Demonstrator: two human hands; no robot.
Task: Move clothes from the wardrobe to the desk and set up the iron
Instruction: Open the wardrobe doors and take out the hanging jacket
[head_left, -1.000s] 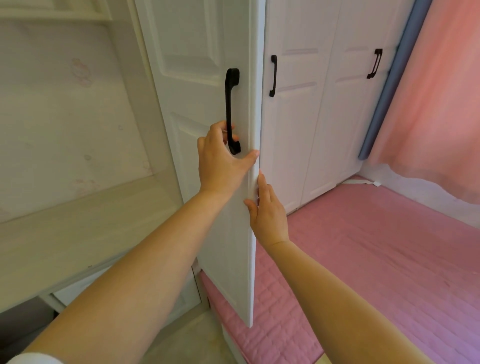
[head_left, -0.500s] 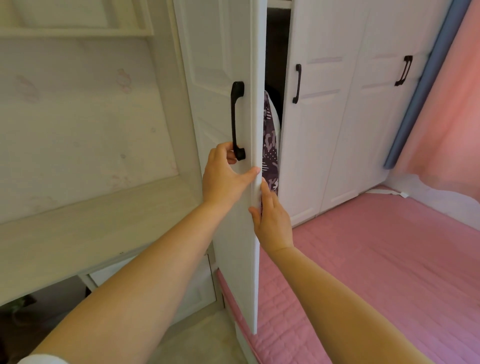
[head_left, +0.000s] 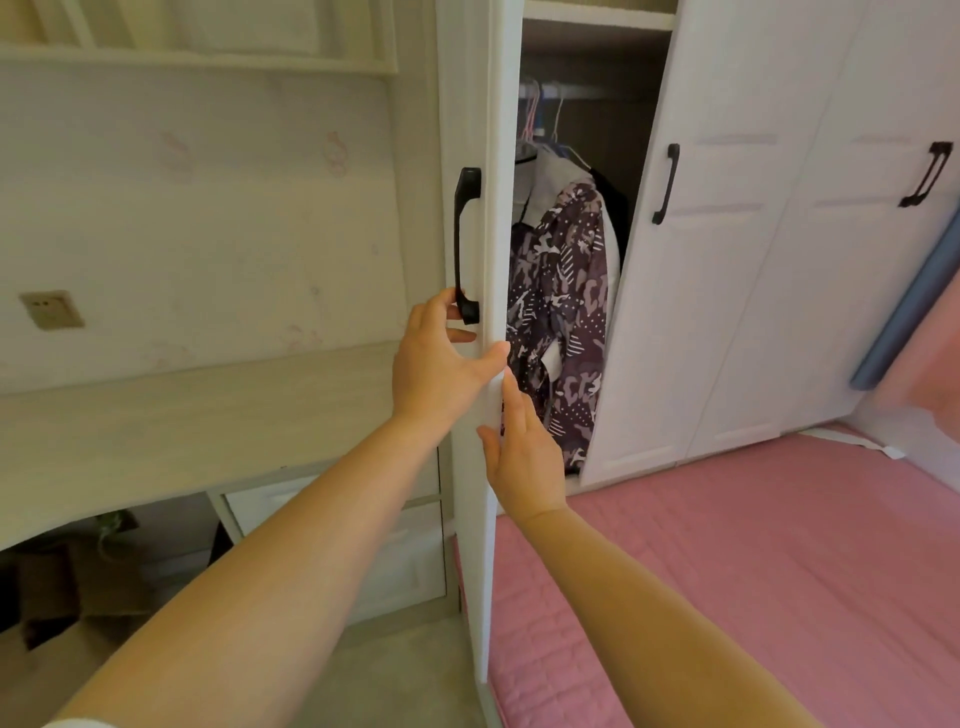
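Note:
The white wardrobe door (head_left: 493, 156) stands swung out toward me, seen almost edge-on. My left hand (head_left: 439, 358) grips its edge just below the black handle (head_left: 466, 244), thumb wrapped around the edge. My right hand (head_left: 524, 452) rests with flat fingers against the door's inner side, lower down. Inside the wardrobe a purple patterned garment (head_left: 566, 312) hangs on a hanger from the rail, with a white garment (head_left: 553, 171) and a dark one behind it. The pale wooden desk (head_left: 182, 421) runs along the wall to the left. No iron is in view.
Two more wardrobe doors (head_left: 727, 260) with black handles are closed on the right. A pink quilted bed (head_left: 753, 571) fills the lower right. A wall socket (head_left: 52, 310) sits above the desk. Drawers (head_left: 405, 561) and boxes (head_left: 47, 592) are under the desk. A pink curtain hangs far right.
The door has swung further open, from nearly shut to wide. The hanging clothes inside have come into sight. Both hands stayed on the door's edge.

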